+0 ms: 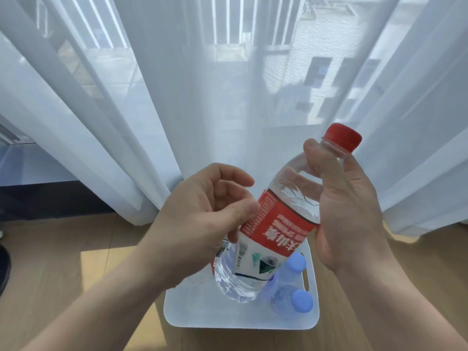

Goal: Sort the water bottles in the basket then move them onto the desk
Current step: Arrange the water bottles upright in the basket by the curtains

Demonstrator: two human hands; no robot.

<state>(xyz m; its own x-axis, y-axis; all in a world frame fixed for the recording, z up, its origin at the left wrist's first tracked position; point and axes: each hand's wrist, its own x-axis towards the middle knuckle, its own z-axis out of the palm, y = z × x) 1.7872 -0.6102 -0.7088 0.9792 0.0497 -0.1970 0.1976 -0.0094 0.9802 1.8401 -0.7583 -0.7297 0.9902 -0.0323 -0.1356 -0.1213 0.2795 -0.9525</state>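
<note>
A clear water bottle [278, 224] with a red cap and a red-and-white label hangs tilted above a white basket [238, 317] on the floor. My right hand [349, 214] grips the bottle round its shoulder and neck. My left hand [202, 214] is at the label's left edge, thumb touching it, fingers loosely curled and not closed round the bottle. Two bottles with blue caps [301, 301] stand in the basket's right half. Another red-labelled bottle is partly hidden behind my left hand.
Sheer white curtains [202, 97] hang right behind the basket, with a window and balcony rail beyond. The floor [63, 274] is light wood. A dark shoe edge [3, 269] shows at the far left.
</note>
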